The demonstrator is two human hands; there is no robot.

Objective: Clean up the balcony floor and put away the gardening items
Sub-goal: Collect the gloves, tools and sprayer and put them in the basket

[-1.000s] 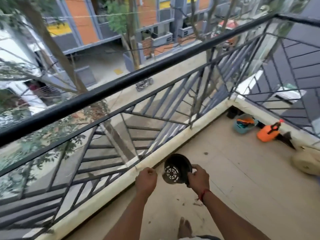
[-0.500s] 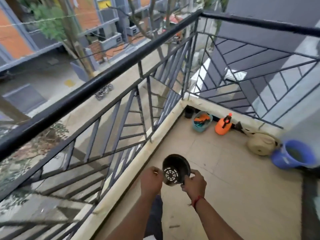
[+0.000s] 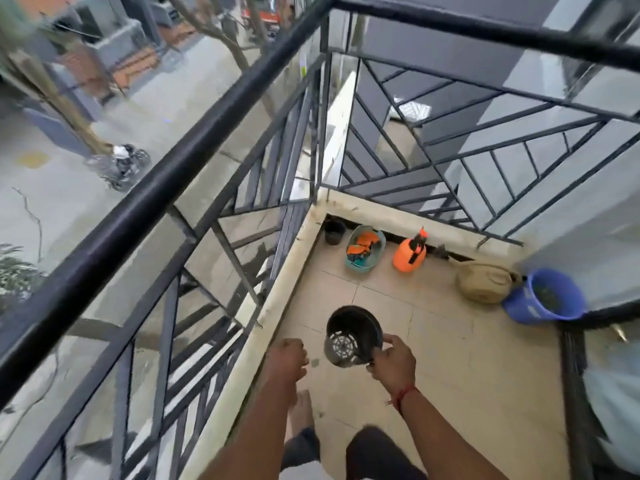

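Nearest, right hand pinching the rim of an empty black plastic pot — tipped on its side, mouth up and away, slotted base toward the camera. Left hand fisted just beside it, apparently empty, not touching. Farther on, ahead along the tiled floor: teal basket, orange sprayer, a second black pot in the corner — probably the stacking spot, straight ahead of the right hand.
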